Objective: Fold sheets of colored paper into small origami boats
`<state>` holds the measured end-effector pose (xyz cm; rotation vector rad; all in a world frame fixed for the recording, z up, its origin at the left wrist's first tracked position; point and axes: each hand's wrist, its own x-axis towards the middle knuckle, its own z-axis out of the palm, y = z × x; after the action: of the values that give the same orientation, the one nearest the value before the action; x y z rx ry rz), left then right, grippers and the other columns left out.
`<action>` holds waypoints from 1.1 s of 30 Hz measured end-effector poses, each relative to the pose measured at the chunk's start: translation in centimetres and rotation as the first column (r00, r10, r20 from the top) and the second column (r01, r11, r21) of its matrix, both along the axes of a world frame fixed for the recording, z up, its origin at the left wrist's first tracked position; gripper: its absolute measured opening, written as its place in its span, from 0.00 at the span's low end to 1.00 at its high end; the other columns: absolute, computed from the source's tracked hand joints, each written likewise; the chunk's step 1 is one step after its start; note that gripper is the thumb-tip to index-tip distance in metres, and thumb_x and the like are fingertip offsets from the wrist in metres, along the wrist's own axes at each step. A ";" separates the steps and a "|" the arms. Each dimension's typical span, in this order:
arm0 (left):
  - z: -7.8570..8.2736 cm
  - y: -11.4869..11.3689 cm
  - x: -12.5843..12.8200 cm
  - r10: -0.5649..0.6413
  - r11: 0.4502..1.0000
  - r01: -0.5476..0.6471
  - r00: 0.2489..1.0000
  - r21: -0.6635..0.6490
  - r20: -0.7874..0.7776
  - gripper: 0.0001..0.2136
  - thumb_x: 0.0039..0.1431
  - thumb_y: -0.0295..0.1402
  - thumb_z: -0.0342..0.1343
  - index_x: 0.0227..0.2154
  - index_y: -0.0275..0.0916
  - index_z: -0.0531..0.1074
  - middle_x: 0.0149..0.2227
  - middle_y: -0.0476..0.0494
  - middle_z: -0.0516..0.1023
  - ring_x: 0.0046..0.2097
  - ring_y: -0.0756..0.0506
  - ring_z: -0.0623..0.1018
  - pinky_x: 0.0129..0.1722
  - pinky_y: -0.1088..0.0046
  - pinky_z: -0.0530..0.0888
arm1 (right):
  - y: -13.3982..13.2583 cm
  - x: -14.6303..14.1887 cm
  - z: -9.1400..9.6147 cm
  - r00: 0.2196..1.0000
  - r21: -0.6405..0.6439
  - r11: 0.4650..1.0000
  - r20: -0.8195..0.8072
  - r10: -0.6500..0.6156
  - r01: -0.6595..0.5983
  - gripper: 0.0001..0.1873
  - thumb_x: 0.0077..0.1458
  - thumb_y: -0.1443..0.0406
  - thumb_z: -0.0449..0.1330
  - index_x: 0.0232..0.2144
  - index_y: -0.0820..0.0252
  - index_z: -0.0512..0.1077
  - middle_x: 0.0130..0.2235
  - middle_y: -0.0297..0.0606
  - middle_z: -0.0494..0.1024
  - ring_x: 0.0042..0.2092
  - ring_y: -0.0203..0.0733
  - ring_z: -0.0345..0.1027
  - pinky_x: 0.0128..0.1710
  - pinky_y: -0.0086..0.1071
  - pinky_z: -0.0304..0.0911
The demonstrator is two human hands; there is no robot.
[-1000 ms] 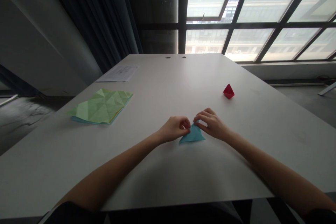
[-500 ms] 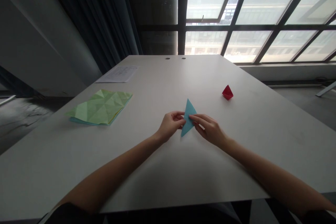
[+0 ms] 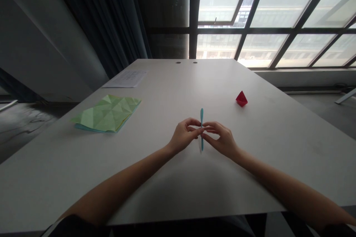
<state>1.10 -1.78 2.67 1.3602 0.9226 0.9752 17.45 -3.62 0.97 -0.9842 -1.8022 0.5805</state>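
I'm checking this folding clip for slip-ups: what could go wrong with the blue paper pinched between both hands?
The blue paper is held edge-on over the table, pinched only by the fingers of the left hand and right hand; a loose pinch could let it twist or drop. Squeezing so thin a piece might also flatten or skew its folds.

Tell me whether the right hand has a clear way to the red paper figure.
Probably yes: only bare table lies between the right hand and the red paper figure. Though it pinches the blue paper with the left hand.
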 end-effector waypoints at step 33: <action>-0.7 -0.6 0.1 0.224 0.825 -0.013 0.926 0.566 -0.305 0.17 0.49 0.27 0.51 0.43 0.40 0.58 0.43 0.43 0.63 0.39 0.50 0.70 0.28 0.78 0.73 | -0.1 -0.9 -0.8 0.996 0.212 0.977 0.073 -0.051 0.034 0.20 0.48 0.72 0.51 0.45 0.53 0.62 0.41 0.38 0.70 0.41 0.39 0.67 0.37 0.35 0.71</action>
<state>1.22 -2.36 1.95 2.0511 1.0513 1.1704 16.57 -3.77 0.20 -0.9079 -1.8633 0.3203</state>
